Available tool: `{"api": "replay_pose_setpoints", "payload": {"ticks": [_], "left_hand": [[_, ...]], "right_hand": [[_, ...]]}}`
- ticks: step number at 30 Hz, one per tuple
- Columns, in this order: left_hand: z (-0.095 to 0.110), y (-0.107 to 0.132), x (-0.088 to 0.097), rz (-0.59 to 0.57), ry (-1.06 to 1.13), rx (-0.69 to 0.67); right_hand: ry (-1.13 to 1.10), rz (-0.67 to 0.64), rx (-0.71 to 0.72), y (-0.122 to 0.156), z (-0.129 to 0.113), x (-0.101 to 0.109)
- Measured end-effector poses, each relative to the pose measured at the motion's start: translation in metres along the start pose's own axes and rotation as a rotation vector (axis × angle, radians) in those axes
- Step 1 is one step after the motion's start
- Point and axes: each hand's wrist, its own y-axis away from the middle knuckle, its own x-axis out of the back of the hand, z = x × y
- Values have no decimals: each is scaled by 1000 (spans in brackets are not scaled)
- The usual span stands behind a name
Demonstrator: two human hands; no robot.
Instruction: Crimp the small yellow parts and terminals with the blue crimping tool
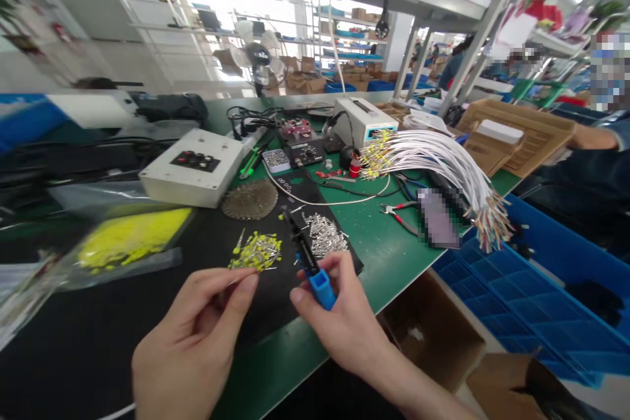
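Note:
My right hand is closed round a blue-handled black tool, whose tip points up and away over a black mat. My left hand is pinched shut just below a small heap of yellow parts; whatever is between its fingertips is too small to name. A heap of small silver metal parts lies on the mat right beside the tool.
A bundle of white wires lies right of the mat, with red-handled pliers near it. A white switch box, a bag of yellow parts and a white instrument stand behind. Blue crates and cardboard boxes sit below the table edge. Another person's arm rests at the far right.

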Motion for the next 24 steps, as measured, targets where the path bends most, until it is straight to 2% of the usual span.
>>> {"api": "replay_pose_setpoints", "payload": {"ticks": [1, 4, 10, 17, 24], "left_hand": [[7, -6, 3, -10, 54, 29], [22, -21, 7, 14, 195, -20], [32, -38, 1, -24, 259, -108], [34, -38, -2, -28, 306, -122], [32, -37, -2, -36, 361, -120]], "right_hand": [[-29, -26, 4, 0, 0, 0], [-76, -114, 7, -1, -3, 4], [-103, -191, -65, 0, -7, 10], [-51, -159, -98, 4, -7, 5], [10, -136, -68, 5, -12, 0]]}}
